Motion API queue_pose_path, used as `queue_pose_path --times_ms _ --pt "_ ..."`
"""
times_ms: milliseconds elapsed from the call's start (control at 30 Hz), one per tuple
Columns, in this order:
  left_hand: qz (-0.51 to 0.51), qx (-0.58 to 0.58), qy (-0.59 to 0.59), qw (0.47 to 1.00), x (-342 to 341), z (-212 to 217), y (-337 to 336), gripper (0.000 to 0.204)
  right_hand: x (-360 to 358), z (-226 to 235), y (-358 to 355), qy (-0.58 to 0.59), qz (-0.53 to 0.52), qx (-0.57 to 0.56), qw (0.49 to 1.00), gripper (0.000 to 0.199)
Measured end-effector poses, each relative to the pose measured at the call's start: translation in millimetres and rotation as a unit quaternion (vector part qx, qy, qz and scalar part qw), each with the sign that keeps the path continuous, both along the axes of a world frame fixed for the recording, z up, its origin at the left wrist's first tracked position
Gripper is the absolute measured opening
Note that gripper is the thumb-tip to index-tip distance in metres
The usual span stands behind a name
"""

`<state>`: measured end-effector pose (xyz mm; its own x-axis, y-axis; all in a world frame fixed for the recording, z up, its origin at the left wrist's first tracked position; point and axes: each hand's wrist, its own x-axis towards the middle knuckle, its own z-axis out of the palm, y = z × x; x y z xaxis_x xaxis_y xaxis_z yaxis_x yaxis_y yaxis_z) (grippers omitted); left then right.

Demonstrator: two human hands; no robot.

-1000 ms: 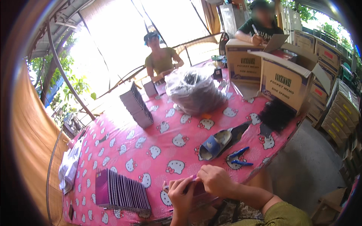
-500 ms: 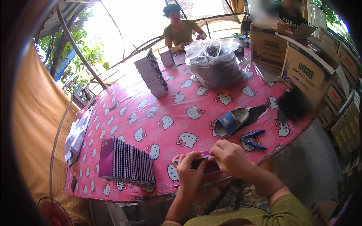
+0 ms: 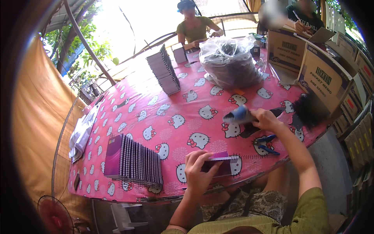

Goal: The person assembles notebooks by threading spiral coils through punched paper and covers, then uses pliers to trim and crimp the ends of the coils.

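Note:
My left hand (image 3: 198, 168) is closed on a small purple memo notebook (image 3: 222, 167) at the table's near edge. A thin wire coil (image 3: 255, 156) sticks out to the right from the notebook's upper edge. My right hand (image 3: 267, 119) grips a blue slipper (image 3: 239, 114), tilted and blurred by motion, over the table right of the middle. Blue-handled pliers (image 3: 268, 145) lie on the table below that hand. Left of my left hand stands a row of spiral-bound notebooks (image 3: 138, 162) with purple covers.
A pink patterned cloth covers the table (image 3: 156, 128). Farther back are a notebook stack (image 3: 163, 70) and a plastic bag (image 3: 230, 64) of dark contents. A tangled black bundle (image 3: 309, 111) sits at right, beside cardboard boxes (image 3: 323, 76). A co-worker (image 3: 194, 29) works at the far side.
My right hand has left the notebook, reached forward right and picked up the slipper from the table. My left hand stays on the notebook, and the protruding coil now shows. The view has shifted slightly.

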<state>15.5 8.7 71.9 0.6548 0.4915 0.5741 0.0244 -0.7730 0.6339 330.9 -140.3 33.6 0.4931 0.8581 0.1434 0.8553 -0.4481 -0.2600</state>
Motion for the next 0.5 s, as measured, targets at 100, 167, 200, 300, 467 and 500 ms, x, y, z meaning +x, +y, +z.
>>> queue_pose_path --times_ms 100,167,200,300,467,500 --pt "0.047 -0.008 -0.003 0.999 2 6 -7 0.032 -39 29 6 0.223 0.012 0.271 0.936 0.044" --pt "0.055 0.009 -0.008 0.998 4 9 -6 0.034 -56 26 10 0.017 0.18 0.393 0.902 0.04" --pt "0.044 0.009 -0.001 0.999 5 3 -4 0.035 -67 24 9 0.02 0.206 0.375 0.904 0.039" --pt "0.005 -0.036 0.01 0.999 12 -1 2 0.037 -77 29 8 0.227 0.177 0.183 0.94 0.039" --pt "0.006 -0.083 0.019 0.996 10 -3 4 0.036 -92 42 11 0.542 0.237 0.242 0.769 0.041" --pt "0.002 -0.095 0.022 0.995 9 -2 3 0.036 -88 44 12 0.399 0.173 0.152 0.888 0.047"
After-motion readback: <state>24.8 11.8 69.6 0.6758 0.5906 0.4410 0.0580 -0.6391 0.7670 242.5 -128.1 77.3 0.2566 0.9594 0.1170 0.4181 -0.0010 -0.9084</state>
